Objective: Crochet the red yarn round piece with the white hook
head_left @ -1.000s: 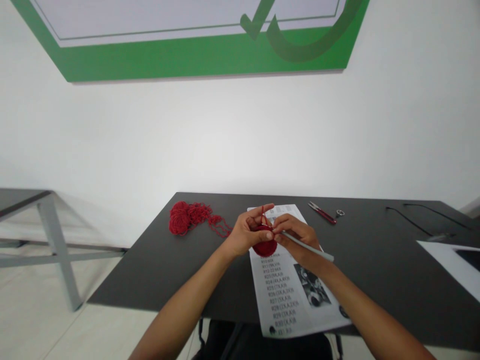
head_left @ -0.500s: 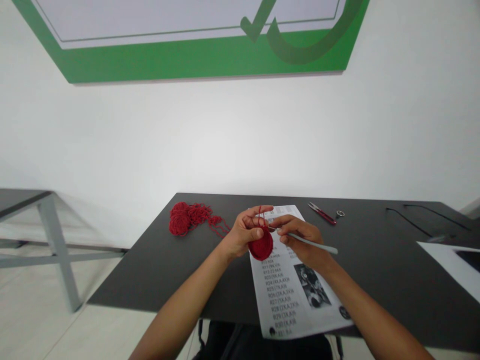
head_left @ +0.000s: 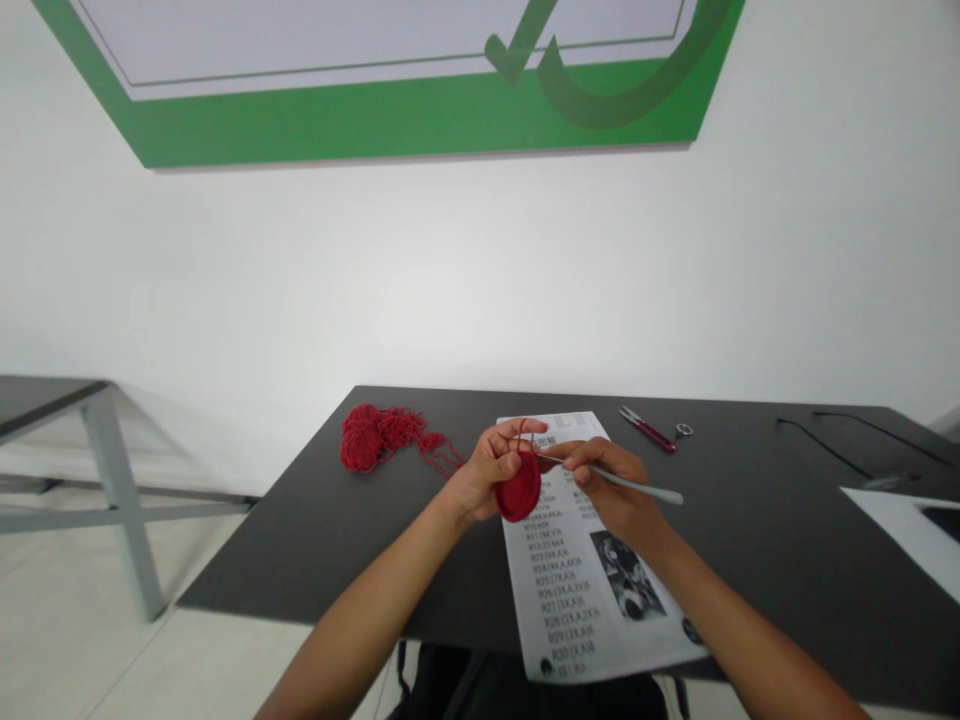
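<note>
My left hand (head_left: pixel 484 472) pinches a round red crochet piece (head_left: pixel 519 490) by its upper left edge, with a strand of red yarn looped over the raised index finger. In my right hand (head_left: pixel 611 480) is a crochet hook (head_left: pixel 637 487) with a grey handle, held like a pen. The hook's thin metal tip points left, to the top edge of the piece; whether it sits in a stitch is too small to tell. Beneath both hands lies a printed pattern sheet (head_left: pixel 570 600). A tangled red yarn ball (head_left: pixel 364 440) rests at left, its strand running toward my left hand.
Red-handled thread snips (head_left: pixel 649 430) and a small metal ring (head_left: pixel 683 430) lie behind my right hand. Eyeglasses (head_left: pixel 832 452) and a white sheet (head_left: pixel 900 525) are at the right of the dark table (head_left: pixel 315 560). A second table (head_left: pixel 45 405) stands at far left.
My right hand has drawn the hook back to the right, away from the piece. The crochet piece has come into fuller view and turned slightly in my left hand.
</note>
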Available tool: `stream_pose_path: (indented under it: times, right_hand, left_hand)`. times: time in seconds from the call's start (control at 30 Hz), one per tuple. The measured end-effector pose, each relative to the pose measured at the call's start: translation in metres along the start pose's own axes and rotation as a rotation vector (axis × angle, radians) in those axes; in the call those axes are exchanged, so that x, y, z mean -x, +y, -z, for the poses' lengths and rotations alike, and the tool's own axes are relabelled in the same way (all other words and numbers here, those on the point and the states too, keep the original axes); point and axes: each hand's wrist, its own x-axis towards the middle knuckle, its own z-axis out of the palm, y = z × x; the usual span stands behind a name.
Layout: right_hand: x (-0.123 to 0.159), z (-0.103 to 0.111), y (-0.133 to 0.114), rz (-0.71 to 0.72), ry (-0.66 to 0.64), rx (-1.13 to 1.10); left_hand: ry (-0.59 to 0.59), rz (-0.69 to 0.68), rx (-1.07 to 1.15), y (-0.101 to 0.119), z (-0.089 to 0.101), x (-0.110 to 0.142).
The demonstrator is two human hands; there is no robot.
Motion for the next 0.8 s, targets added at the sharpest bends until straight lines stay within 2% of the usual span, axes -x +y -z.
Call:
stream_pose_path:
  times: [0.17, 0.3, 0.43, 0.53, 0.67, 0.73, 0.8]
  right_hand:
    - [0.002, -0.008, 0.007, -0.121, -0.016, -0.305]
    - [-0.003, -0.018, 0.005, -0.201, 0.04, -0.534]
    - [-0.006, -0.022, 0.005, -0.331, 0.059, -0.724]
    - [-0.006, -0.021, 0.007, -0.31, 0.11, -0.676]
    - [-0.004, -0.018, 0.011, -0.185, 0.176, -0.341]
    - [-0.004, -0.017, 0.014, -0.168, 0.235, -0.236]
    - [-0.006, -0.017, 0.016, -0.185, 0.312, -0.222]
  left_hand:
    - [-0.045, 0.021, 0.109, 0.0, -0.004, 0.0]
    - [-0.037, 0.045, 0.138, -0.002, -0.003, 0.001]
    - [-0.057, 0.007, -0.028, -0.003, 0.0, -0.002]
    - [0.0, -0.022, -0.23, -0.002, 0.001, -0.006]
    - [0.112, -0.069, -0.366, -0.001, -0.001, -0.007]
    - [0.118, -0.083, -0.395, -0.002, -0.003, -0.007]
    - [0.11, -0.075, -0.418, -0.003, -0.005, -0.006]
